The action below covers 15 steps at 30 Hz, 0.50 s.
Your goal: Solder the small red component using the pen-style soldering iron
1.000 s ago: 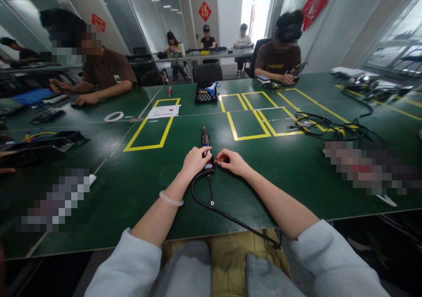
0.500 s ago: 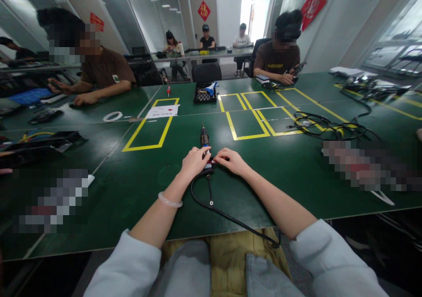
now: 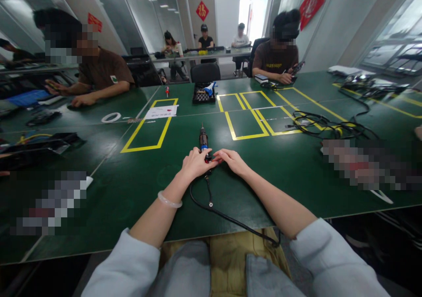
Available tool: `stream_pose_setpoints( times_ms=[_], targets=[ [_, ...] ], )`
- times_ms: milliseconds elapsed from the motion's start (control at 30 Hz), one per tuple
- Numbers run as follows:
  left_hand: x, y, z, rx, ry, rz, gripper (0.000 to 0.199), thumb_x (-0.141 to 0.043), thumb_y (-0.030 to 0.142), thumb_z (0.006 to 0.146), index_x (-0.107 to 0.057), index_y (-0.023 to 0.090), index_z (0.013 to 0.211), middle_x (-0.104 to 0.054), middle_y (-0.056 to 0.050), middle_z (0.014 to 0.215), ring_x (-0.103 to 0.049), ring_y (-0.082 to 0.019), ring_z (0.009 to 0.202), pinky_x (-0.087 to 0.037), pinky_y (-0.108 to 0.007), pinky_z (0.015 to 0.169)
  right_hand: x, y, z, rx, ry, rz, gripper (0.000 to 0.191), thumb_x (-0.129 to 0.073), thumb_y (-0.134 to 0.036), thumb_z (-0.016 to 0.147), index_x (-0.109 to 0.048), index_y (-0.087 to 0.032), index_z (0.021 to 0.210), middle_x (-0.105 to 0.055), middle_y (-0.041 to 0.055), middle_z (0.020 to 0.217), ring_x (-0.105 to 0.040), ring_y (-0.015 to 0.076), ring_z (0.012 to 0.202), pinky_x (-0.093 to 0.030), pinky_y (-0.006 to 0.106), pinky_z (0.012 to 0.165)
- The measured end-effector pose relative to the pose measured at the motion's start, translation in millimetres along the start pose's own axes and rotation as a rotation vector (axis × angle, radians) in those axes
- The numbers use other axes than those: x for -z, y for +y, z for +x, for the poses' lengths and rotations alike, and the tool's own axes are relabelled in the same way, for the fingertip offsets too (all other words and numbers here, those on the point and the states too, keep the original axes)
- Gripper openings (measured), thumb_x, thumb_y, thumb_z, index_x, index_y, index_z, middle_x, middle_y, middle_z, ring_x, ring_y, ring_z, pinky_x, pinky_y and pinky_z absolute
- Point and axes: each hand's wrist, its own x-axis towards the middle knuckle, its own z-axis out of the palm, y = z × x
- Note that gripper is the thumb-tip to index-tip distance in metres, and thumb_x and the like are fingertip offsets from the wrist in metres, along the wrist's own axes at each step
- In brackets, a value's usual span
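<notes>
A dark cylindrical tool (image 3: pixel 203 139) with a blue band and a thin metal tip lies on the green table, its tip pointing away from me. My left hand (image 3: pixel 197 163) is wrapped over its near end from the left and hides part of it. From the right, my right hand (image 3: pixel 231 159) has its fingers bent together at the tool's near end, beside my left fingertips. Whether those fingers pinch a part is hidden. A black cable (image 3: pixel 231 218) runs from the tool toward the table's front edge, and a short lead ends in a ring terminal (image 3: pixel 211 204).
Yellow tape rectangles mark the green table (image 3: pixel 178 218). Farther back are a black tray (image 3: pixel 203 95) with a blue-white item, a white sheet (image 3: pixel 161 111), a tape roll (image 3: pixel 111 118) and a red screwdriver (image 3: pixel 167 91). Coiled cables (image 3: pixel 316 123) lie right. Two people sit across.
My left thumb has moved down and right across the tool's near end, covering the red part more. My right fingers have spread slightly and shifted toward it. The view has moved slightly.
</notes>
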Motion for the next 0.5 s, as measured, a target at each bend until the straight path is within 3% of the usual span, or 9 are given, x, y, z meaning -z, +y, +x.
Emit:
stream_pose_setpoints(
  times_ms=[267, 367, 500],
  targets=[
    [8.3, -19, -8, -0.006, 0.006, 0.076, 0.071, -0.048, 0.07, 0.074, -0.044, 0.038, 0.138, -0.049, -0.012, 0.118, -0.051, -0.032, 0.109, -0.044, -0.042, 0.087, 3, -3, -2, 0.033, -0.048, -0.014, 0.045, -0.038, -0.05, 0.095, -0.065, -0.015, 0.101, -0.07, 0.006, 0.088, -0.063, 0.0142, 0.078, -0.049, 0.027, 0.078],
    [17.4, -43, -14, 0.033, -0.039, 0.093, 0.073, -0.045, 0.072, 0.074, -0.043, 0.038, 0.139, -0.049, -0.012, 0.119, -0.052, -0.031, 0.108, -0.044, -0.042, 0.087, 5, -5, -3, 0.029, -0.044, -0.022, 0.044, -0.038, -0.049, 0.095, -0.066, -0.014, 0.099, -0.07, 0.0064, 0.087, -0.063, 0.0141, 0.077, -0.048, 0.027, 0.077],
    [28.3, -94, -17, 0.099, -0.097, 0.112, 0.079, -0.039, 0.076, 0.074, -0.04, 0.035, 0.142, -0.049, -0.013, 0.121, -0.052, -0.032, 0.11, -0.042, -0.043, 0.09, 6, -6, -4, 0.022, -0.051, -0.057, 0.041, -0.038, -0.045, 0.096, -0.067, -0.015, 0.098, -0.07, 0.0057, 0.087, -0.062, 0.0137, 0.078, -0.047, 0.027, 0.079]
  ],
)
